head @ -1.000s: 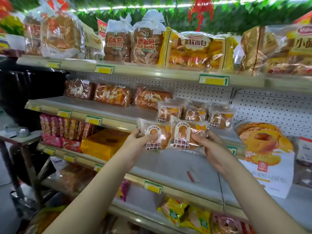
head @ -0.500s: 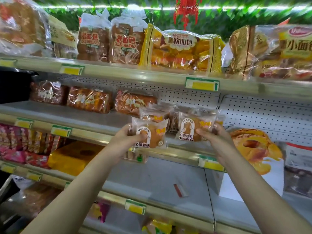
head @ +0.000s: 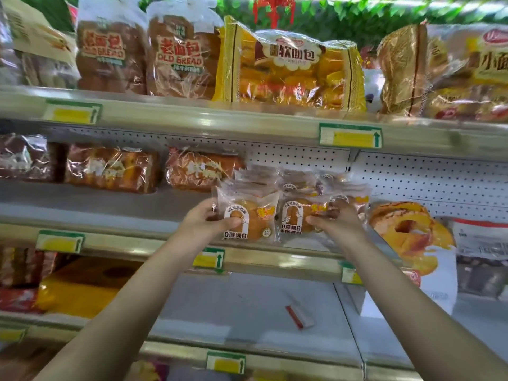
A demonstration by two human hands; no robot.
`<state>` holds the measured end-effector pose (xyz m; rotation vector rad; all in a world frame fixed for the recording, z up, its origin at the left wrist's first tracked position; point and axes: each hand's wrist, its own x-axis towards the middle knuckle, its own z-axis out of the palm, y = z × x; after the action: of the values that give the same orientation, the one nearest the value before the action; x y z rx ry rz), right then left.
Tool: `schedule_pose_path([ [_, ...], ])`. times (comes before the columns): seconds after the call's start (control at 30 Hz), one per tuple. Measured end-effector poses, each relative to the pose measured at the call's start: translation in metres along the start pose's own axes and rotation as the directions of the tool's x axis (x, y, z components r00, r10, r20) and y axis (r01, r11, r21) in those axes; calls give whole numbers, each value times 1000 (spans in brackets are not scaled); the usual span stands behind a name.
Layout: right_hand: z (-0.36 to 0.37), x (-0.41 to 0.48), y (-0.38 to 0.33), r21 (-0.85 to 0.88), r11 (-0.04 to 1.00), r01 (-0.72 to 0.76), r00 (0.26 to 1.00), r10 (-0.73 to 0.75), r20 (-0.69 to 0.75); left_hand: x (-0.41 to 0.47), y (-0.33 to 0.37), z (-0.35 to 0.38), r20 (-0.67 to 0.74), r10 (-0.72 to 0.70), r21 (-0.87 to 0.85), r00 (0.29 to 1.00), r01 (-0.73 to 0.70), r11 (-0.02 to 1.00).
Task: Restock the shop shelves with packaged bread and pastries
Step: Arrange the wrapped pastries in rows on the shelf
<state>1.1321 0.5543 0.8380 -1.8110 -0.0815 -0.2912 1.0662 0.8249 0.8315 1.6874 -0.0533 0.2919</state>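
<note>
Left hand (head: 203, 221) pinches one small bun packet (head: 248, 215) by its side edge, thumb across the front and fingers curled behind. The right hand (head: 339, 224) grips a second bun packet (head: 298, 215) the same way from the opposite side. Both packets stand upright, edge to edge, just over the front lip of the middle shelf (head: 110, 207), above its price tag (head: 209, 259). Whether their bottoms already rest on that shelf cannot be told.

Directly behind them on the shelf sits a row of matching packets (head: 297, 182). Farther back and to the left, wrapped loaves (head: 200, 169) lie against the pegboard wall (head: 302, 158).

The step in hand looks like setting this pair down as a new front row. The next move probably calls for lowering them until they sit flat on the shelf, leaning them lightly on the row behind, then letting go of both together. The film is light and slippery, so a packet left too near the lip could tip forward and off.

A second ago the pair hung lower, out in front of and below the shelf's lip and well clear of the row. Half a second ago it was level with the lip. Now it is over the lip and close against the row, with both grips seemingly unchanged.
</note>
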Motion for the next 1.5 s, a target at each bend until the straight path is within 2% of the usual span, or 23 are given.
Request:
schedule_pose_path([
  [0.17,10,6,0,-26,999,-19,999,18,-39,7,1,-2,22,-3,-5,1000,3,1000],
  [0.27,13,13,4,-57,998,22,997,-27,-73,9,1,-3,29,-6,-10,1000,7,1000],
  [0.43,17,12,-3,-159,986,51,998,-57,-29,7,1,-2,23,-3,-32,1000,4,999],
  [0.67,14,6,-1,-67,996,52,999,-52,-1,-1,2,-8,39,1,-43,999,1,999],
  [0.73,13,4,-1,-43,996,78,996,-79,-29,-4,4,-10,34,5,-49,999,-3,999],
  [0.93,6,-24,-7,-124,964,236,954,-254,-160,-13,13,0,43,37,-70,998,-34,997],
  [0.97,4,-31,-9,-110,956,270,946,-285,-154,-14,14,4,47,42,-75,998,-38,996],
  [1.03,-1,-44,-14,-63,949,309,949,-312,-46,-15,18,12,62,50,-81,997,-45,996],
  [1.13,-7,-57,-16,-20,969,247,955,-240,171,-15,28,31,76,52,-88,996,-45,995],
  [1.2,-11,-60,-16,13,976,217,949,-214,232,-15,33,45,97,62,-89,993,-53,995],
  [1.33,-22,-62,-9,55,982,178,955,-186,231,-16,36,75,130,97,-35,987,-94,995],
  [1.43,-36,-61,-4,166,974,152,968,-181,176,-15,36,92,147,110,4,983,-111,994],
  [1.5,-50,-58,-2,177,974,144,974,-171,146,-14,35,99,187,125,41,974,-135,990],
])
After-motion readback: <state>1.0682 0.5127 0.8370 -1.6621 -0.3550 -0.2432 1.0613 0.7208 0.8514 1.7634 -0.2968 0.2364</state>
